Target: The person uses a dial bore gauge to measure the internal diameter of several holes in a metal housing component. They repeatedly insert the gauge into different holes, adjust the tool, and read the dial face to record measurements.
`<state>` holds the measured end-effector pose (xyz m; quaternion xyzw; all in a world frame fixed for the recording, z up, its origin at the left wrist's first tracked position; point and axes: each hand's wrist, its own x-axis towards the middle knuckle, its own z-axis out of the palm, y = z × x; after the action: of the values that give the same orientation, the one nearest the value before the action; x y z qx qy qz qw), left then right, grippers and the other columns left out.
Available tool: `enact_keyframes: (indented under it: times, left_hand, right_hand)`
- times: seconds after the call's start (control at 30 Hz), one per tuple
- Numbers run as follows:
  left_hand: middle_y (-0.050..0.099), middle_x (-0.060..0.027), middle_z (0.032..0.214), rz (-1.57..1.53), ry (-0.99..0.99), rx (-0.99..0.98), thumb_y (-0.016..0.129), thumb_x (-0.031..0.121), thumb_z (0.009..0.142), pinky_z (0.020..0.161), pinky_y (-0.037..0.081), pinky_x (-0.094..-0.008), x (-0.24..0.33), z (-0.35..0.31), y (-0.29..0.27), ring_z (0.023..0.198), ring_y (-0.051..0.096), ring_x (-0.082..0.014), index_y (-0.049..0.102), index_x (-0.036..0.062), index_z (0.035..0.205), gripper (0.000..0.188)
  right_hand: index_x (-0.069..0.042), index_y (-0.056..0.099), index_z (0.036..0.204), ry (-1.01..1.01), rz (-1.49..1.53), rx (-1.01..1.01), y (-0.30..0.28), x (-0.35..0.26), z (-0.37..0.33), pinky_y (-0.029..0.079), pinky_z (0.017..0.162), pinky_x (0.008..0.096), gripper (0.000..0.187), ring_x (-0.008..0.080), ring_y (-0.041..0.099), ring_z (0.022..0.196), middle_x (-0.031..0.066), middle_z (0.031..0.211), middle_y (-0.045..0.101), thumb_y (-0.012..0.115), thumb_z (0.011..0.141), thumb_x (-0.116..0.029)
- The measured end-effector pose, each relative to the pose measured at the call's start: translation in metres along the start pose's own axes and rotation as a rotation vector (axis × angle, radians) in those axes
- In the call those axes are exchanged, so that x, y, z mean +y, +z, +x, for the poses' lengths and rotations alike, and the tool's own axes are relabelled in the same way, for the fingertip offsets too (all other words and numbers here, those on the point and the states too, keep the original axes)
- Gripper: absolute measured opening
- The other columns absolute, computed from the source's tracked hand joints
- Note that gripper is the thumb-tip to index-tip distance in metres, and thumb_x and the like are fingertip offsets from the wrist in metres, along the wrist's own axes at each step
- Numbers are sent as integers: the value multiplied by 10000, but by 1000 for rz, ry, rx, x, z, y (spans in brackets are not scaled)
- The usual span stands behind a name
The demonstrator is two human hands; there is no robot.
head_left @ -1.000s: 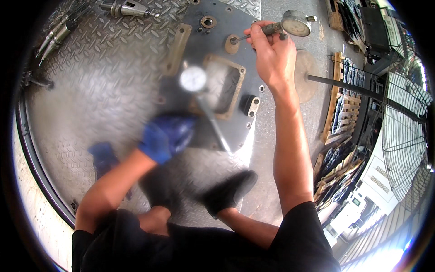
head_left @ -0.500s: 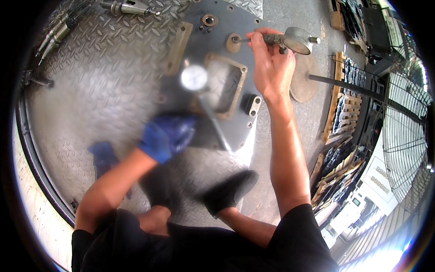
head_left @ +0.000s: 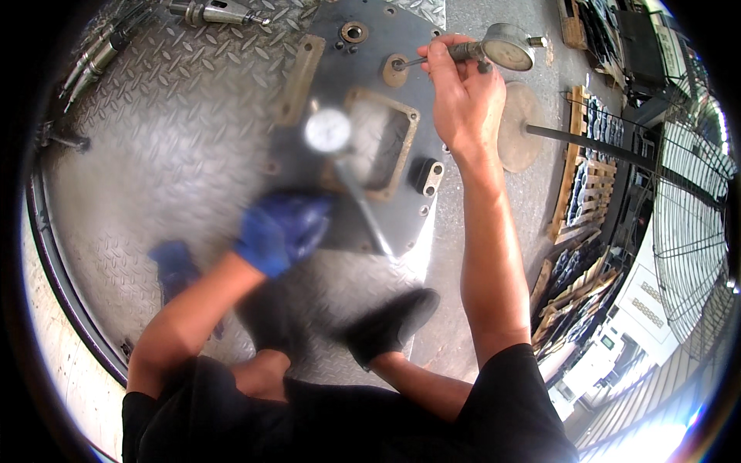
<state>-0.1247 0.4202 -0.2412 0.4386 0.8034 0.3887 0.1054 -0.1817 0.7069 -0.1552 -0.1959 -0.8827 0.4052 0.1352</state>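
Hands and gauges over a machined plate, seen from above. At the upper right of center, the bare right hand [head_left: 469,108] pinches the handle of a dial gauge [head_left: 509,50] between thumb and fingers; the round dial lies to the right of the grip, and a thin rod runs left from it. The rod's tip is at the hole of an oval, tan boss [head_left: 395,69]; how deep it sits cannot be told. The boss belongs to a dark grey plate [head_left: 343,73], which fills the upper center and bears a framed rectangular opening [head_left: 377,147], a tan strip [head_left: 301,81] at its left edge and a small two-holed block [head_left: 431,178] at its right.

Below center, to the left, the left hand [head_left: 285,230] wears a blue glove and is blurred; whether its fingers are closed or spread cannot be told. Just above and to its right stands a second gauge [head_left: 327,131], also blurred, its pale stem slanting toward the lower right; contact with the glove is unclear.

A patterned tread plate [head_left: 177,85] spreads beneath, with a tapered tool holder [head_left: 220,12] at the top left and a dark shoe [head_left: 394,324] at lower center. On the right side are a round stand base [head_left: 519,131], wooden pallets [head_left: 575,166] and a wire fan cage [head_left: 691,247].
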Motion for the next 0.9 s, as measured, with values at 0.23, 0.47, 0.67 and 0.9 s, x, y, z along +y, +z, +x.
enact_keyframes:
  times: [0.23,0.47,0.67,0.9]
  left_hand:
    - [761,-115,958,23,23,-12,725,145,898,677,585,-447,0,2,-2,775,716,-338,751,100,1166,272]
    - [763,-116,951,27,5,-10,722,156,906,680,587,-448,-2,-1,1,773,719,-337,753,105,1172,273]
    - [766,-116,964,25,5,4,724,157,904,690,592,-449,-1,-2,1,785,724,-335,754,107,1178,280]
    - [769,-119,976,3,7,13,726,151,901,702,594,-452,1,1,-1,795,726,-337,756,107,1173,278]
  right_hand:
    - [-15,710,1021,-8,106,74,3,5,-10,520,717,345,223,165,658,719,81,769,696,654,1013,-231]
    - [58,669,1135,13,76,24,-2,-2,-14,577,869,302,221,152,706,917,116,1011,764,651,1054,-147]
    - [47,673,1140,18,74,12,0,-4,-14,572,869,298,223,146,709,924,110,1014,767,654,1054,-157]
    - [-28,702,1038,-8,55,62,7,5,-10,537,769,379,210,243,702,784,118,829,730,654,1023,-231]
